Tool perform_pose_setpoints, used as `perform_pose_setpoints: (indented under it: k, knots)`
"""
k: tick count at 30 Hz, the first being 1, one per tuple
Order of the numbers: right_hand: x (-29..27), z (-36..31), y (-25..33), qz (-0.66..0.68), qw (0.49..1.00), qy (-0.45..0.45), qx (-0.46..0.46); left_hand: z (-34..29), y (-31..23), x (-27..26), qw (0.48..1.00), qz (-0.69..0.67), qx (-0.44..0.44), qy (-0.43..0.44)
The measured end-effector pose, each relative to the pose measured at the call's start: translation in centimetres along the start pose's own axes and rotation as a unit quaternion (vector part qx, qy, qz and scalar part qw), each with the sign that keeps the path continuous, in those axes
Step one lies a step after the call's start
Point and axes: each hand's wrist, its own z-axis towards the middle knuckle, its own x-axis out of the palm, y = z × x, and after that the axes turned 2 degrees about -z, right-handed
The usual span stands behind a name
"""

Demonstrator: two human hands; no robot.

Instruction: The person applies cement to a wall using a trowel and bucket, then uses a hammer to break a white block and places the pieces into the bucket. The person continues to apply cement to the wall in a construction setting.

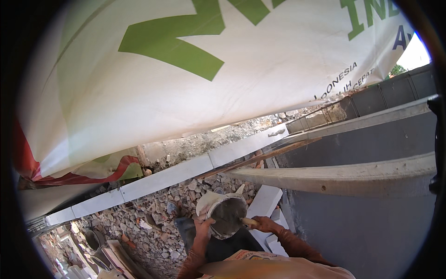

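Note:
A pale bucket (pixel 204 203), crusted with dried mortar, is tilted toward me just in front of my body. Wet grey mortar (pixel 226 215) lies inside it. My left hand (pixel 203 227) is closed on the bucket's near left rim. At the right side of the rim, my right hand (pixel 265 224) grips the wooden handle (pixel 249 221) of a tool that reaches into the mortar. The working end of that tool is hidden, so its exact kind does not show.
A row of white blocks (pixel 165 176) runs across ahead. Beyond it hangs a large white banner (pixel 153 97). Rubble (pixel 153 232) covers the ground. Loose white blocks (pixel 265 201) lie right of the bucket. Long beams (pixel 344 179) cross a grey wall surface (pixel 353 223) on the right.

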Motion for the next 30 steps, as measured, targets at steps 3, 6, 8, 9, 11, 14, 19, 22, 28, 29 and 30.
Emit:
perform_pose_setpoints:
  k: [3,6,8,9,11,14,19,22,28,29,30]
  knots:
    - [1.4,1.0,1.7,-0.050,0.999,-0.011,0.013,-0.5,-0.5,-0.6,0.999,-0.003,0.010,0.036]
    - [3.3,1.9,4.0,-0.119,0.991,-0.060,0.029,-0.4,-1.0,-1.3,1.000,0.008,-0.016,0.023]
    - [4.4,3.0,5.5,-0.147,0.987,-0.067,0.020,-0.1,-1.6,-2.1,0.997,0.073,-0.007,0.036]
    - [5.0,3.6,6.2,-0.169,0.983,-0.075,-0.008,0.0,-1.9,-2.3,0.994,0.097,-0.003,0.039]
    - [5.7,4.8,7.5,-0.222,0.967,-0.099,-0.083,0.3,-2.5,-2.4,0.990,0.137,0.003,0.044]
    - [6.6,5.4,9.7,-0.252,0.954,-0.160,-0.006,0.8,-3.7,-2.5,0.983,0.173,0.023,0.053]
    - [7.4,4.6,11.3,-0.148,0.967,-0.207,-0.032,1.8,-4.8,-2.9,0.970,0.222,0.062,0.072]
    - [7.0,4.3,10.9,-0.095,0.982,-0.162,-0.028,2.2,-4.9,-3.2,0.984,0.159,0.014,0.074]
    - [5.4,1.0,11.7,-0.122,0.960,-0.252,-0.023,1.8,-6.2,-4.2,0.996,-0.006,-0.020,0.083]
    - [5.3,0.4,12.2,-0.144,0.948,-0.284,-0.010,1.7,-6.4,-4.2,0.996,-0.016,-0.026,0.083]
    - [5.5,-0.2,12.7,-0.170,0.929,-0.330,-0.005,1.4,-6.8,-4.2,0.995,-0.024,-0.021,0.091]
